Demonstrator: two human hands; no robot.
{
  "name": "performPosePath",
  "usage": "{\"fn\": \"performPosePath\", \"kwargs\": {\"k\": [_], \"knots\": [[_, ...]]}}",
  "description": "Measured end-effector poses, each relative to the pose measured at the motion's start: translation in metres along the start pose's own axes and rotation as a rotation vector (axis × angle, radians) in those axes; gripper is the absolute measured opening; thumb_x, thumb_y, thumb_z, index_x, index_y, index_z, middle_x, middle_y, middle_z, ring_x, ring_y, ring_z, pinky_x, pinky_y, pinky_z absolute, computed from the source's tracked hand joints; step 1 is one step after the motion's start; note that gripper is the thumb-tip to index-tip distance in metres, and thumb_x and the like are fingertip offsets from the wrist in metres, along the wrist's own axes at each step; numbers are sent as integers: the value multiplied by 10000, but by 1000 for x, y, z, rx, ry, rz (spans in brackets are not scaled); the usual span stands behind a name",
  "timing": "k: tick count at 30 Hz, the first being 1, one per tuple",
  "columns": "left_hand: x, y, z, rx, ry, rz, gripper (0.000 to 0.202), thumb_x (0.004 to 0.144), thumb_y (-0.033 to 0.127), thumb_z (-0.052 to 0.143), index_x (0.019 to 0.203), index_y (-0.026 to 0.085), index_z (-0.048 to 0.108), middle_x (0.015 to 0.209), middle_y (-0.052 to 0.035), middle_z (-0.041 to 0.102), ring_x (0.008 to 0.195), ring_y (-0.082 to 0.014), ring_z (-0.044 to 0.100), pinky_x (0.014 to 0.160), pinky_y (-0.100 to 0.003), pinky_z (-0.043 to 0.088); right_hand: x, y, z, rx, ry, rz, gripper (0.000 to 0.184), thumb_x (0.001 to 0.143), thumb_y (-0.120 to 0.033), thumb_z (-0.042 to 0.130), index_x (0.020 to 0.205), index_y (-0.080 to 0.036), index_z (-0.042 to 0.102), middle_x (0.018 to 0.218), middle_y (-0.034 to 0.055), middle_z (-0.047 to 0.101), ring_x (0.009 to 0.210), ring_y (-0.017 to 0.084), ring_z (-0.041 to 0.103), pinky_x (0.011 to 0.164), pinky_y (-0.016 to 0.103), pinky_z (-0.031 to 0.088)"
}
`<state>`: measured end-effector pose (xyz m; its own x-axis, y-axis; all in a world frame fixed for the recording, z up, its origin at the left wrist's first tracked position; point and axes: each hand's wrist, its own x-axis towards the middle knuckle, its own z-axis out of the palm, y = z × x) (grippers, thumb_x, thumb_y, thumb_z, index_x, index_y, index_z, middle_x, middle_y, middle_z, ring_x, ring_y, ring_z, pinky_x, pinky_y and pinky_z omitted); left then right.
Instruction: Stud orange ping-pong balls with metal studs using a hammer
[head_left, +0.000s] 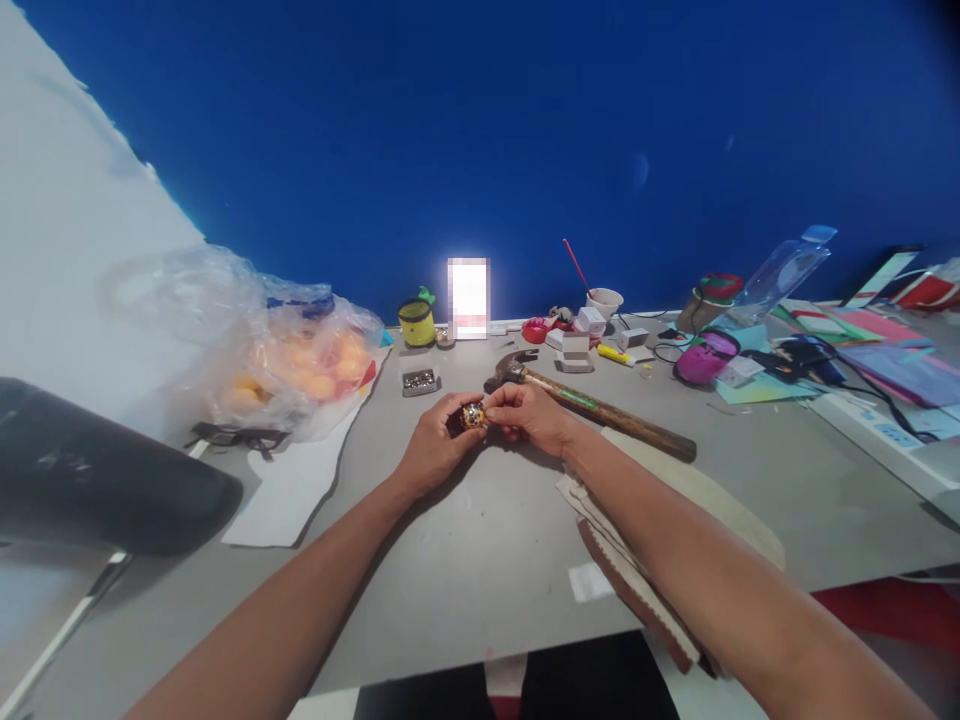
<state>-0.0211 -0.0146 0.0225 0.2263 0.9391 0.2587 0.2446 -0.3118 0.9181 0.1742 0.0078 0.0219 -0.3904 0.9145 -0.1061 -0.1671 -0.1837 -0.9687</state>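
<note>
My left hand (pixel 435 440) is closed around a small round ball (pixel 472 416), orange-yellow and dotted with shiny metallic bits. At the ball's right side, my right hand (pixel 529 415) is pinched with its fingertips close against it; whatever those fingers hold is too small to make out. Beyond my left hand stands a small open box (pixel 420 382) full of tiny shiny metal pieces. A claw hammer (pixel 600 404) with a wooden handle lies just past my right hand.
Under my right forearm lies beige cloth (pixel 697 500) beside a brown-edged item. A plastic bag of orange fruit (pixel 300 365) and a dark cylinder (pixel 105 470) are left. Along the back stand a yellow pot (pixel 417 323), small boxes (pixel 576 354), and a paper cup (pixel 604 302).
</note>
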Motion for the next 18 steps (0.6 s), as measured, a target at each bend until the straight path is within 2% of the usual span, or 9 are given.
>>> {"fn": "performPosePath", "kwargs": {"k": [11,18], "knots": [[-3,1,3,45,-21,-25,347,738,273,776,1067,205,690,1023,-29,727,915,-216,664,864,-343,524,-1,-1,2,-12,8,18,346,574,-357,937,759,-169,713,612,0,645,508,85,481,467,216,325],[-3,-2,3,136,-31,2,414,766,315,738,1161,209,671,1130,-44,732,1026,-241,673,948,-381,521,-3,-4,4,-27,16,24,357,560,-365,931,755,-162,712,600,-5,643,503,83,484,476,218,332]]}}
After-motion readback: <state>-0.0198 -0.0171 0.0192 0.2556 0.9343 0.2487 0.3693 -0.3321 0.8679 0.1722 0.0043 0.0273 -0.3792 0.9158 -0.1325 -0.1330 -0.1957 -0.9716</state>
